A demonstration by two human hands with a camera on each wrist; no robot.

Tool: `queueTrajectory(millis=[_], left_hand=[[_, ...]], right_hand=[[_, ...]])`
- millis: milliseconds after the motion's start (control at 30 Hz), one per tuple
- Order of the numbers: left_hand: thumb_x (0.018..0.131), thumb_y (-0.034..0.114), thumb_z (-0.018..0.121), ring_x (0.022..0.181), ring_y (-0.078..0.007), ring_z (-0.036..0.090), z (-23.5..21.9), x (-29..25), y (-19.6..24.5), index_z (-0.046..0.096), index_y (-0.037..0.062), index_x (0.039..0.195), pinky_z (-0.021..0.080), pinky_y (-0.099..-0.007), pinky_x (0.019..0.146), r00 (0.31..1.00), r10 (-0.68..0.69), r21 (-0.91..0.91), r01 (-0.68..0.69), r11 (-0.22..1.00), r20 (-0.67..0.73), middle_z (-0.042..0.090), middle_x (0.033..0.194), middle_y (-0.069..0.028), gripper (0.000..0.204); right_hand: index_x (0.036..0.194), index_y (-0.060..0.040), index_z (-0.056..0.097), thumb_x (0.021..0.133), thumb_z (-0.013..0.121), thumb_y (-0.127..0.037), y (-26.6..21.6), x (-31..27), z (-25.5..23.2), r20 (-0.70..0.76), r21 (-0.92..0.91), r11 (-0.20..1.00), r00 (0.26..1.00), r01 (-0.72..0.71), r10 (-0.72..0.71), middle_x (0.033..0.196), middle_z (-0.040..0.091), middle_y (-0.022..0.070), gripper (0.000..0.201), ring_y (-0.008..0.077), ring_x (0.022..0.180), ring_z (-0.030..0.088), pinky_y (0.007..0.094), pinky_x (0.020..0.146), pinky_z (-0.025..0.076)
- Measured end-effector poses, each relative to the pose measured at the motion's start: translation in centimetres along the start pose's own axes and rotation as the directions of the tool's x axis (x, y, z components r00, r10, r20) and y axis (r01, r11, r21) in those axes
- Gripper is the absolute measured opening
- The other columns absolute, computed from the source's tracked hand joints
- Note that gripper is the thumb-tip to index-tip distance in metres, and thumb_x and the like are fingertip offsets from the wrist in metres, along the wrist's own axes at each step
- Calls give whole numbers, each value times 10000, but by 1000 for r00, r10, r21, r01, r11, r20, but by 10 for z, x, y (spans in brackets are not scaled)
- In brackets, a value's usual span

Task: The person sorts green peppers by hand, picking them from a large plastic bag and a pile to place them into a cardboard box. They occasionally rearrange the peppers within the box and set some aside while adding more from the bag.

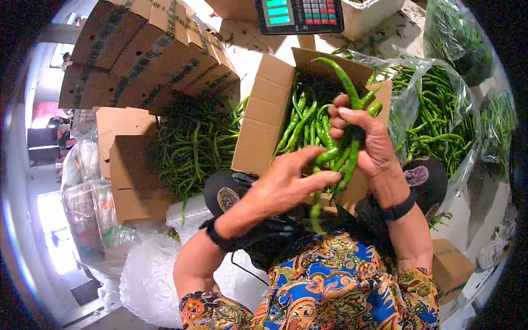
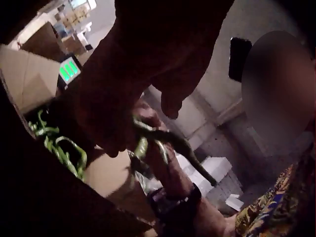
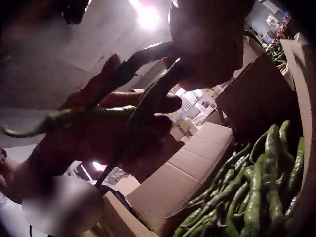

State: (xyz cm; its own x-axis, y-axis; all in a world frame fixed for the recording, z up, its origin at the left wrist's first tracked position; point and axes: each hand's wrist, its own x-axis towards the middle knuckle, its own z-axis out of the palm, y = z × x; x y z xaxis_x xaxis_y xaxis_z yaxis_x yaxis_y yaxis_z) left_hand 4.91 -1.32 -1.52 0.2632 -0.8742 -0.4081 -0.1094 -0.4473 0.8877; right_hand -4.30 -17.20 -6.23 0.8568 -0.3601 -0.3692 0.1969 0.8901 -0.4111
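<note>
A bunch of long green chili peppers (image 1: 344, 159) is held above an open cardboard box (image 1: 264, 110). The right hand (image 1: 369, 135) grips the bunch with curled fingers, one long pepper sticking up past the thumb. From the other side, the left hand (image 1: 286, 179) pinches peppers between thumb and fingers, and one dangles below it. In the right wrist view, a pepper (image 3: 89, 117) crosses the left hand (image 3: 113, 98). The left wrist view is dark, with a pepper (image 2: 192, 158) slanting down from the hands. More chili peppers (image 3: 261, 182) lie inside the box.
Loose green peppers (image 1: 192, 148) are heaped left of the box, below stacked cartons (image 1: 148, 55). A clear bag of peppers (image 1: 440, 115) stands at the right. A digital scale (image 1: 300, 16) sits beyond the box. Bubble wrap (image 1: 148, 275) lies at the lower left.
</note>
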Motion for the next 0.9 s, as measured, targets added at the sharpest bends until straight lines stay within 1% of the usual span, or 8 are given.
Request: queueTrajectory(millis=[267, 367, 467, 533, 600, 667, 800, 900], left_hand=[[846, 233, 644, 658, -237, 645, 1, 40, -58, 669, -2, 934, 484, -354, 608, 960, 153, 471, -26, 882, -235, 654, 761, -176, 252], [840, 261, 645, 609, -281, 629, 5, 44, -76, 669, 6, 899, 474, -379, 582, 918, 348, 721, -110, 685, -190, 631, 709, -188, 263], [839, 284, 639, 618, -312, 628, -2, 49, -68, 661, -1, 854, 468, -407, 589, 962, 139, 461, -14, 887, -237, 625, 681, -182, 286], [839, 288, 632, 647, -359, 625, -4, 48, -61, 660, 2, 833, 465, -431, 599, 959, 71, 382, 41, 923, -273, 623, 690, -198, 287], [843, 284, 622, 664, -390, 615, -5, 51, -69, 644, -3, 805, 457, -451, 595, 892, 301, 531, -83, 843, -338, 612, 681, -210, 290], [843, 283, 618, 662, -398, 608, -6, 52, -70, 628, -7, 782, 450, -462, 591, 925, 257, 621, -30, 783, -279, 596, 671, -220, 296], [856, 283, 605, 574, -331, 580, -7, 59, -82, 627, -4, 802, 436, -425, 553, 941, 216, 567, -32, 823, -260, 577, 615, -176, 293], [891, 302, 582, 628, -93, 474, -18, 67, -78, 625, -35, 888, 402, -304, 544, 954, -9, 75, 33, 997, -299, 522, 631, -12, 340]], right_hand=[[1074, 7, 537, 733, 629, 15, 18, 15, -49, -131, -313, 939, 986, -140, 103, 884, 604, 72, 353, 129, 722, 582, 233, 646, 475], [1145, 28, 516, 711, 607, 8, 32, 19, -49, -136, -512, 858, 984, 28, -113, 994, 615, 121, 443, 217, 854, 612, 291, 756, 498], [1228, 32, 469, 743, 587, -53, 34, 16, -64, -23, -820, 545, 940, 178, -341, 1048, 621, 146, 507, 281, 883, 617, 348, 826, 495], [1264, 10, 436, 772, 586, -123, 28, 15, -70, 48, -999, 0, 968, 50, -247, 1069, 620, 158, 532, 278, 875, 622, 368, 804, 501], [1240, -6, 430, 815, 563, -177, 27, 15, -69, 63, -982, 158, 973, 100, -222, 996, 615, 137, 477, 252, 801, 614, 360, 749, 517], [1175, -20, 449, 873, 499, -169, 21, 10, -42, -217, -732, 680, 936, 31, -276, 920, 586, 101, 341, 204, 740, 586, 331, 697, 524], [1161, -43, 448, 928, 403, -119, 5, -5, -8, -187, -665, 709, 867, 235, -462, 953, 553, 102, 248, 168, 799, 564, 314, 716, 519], [1198, -43, 438, 933, 422, -87, 12, 2, -34, -219, -528, 832, 920, 169, -326, 989, 557, 113, 269, 189, 845, 569, 320, 747, 510]])
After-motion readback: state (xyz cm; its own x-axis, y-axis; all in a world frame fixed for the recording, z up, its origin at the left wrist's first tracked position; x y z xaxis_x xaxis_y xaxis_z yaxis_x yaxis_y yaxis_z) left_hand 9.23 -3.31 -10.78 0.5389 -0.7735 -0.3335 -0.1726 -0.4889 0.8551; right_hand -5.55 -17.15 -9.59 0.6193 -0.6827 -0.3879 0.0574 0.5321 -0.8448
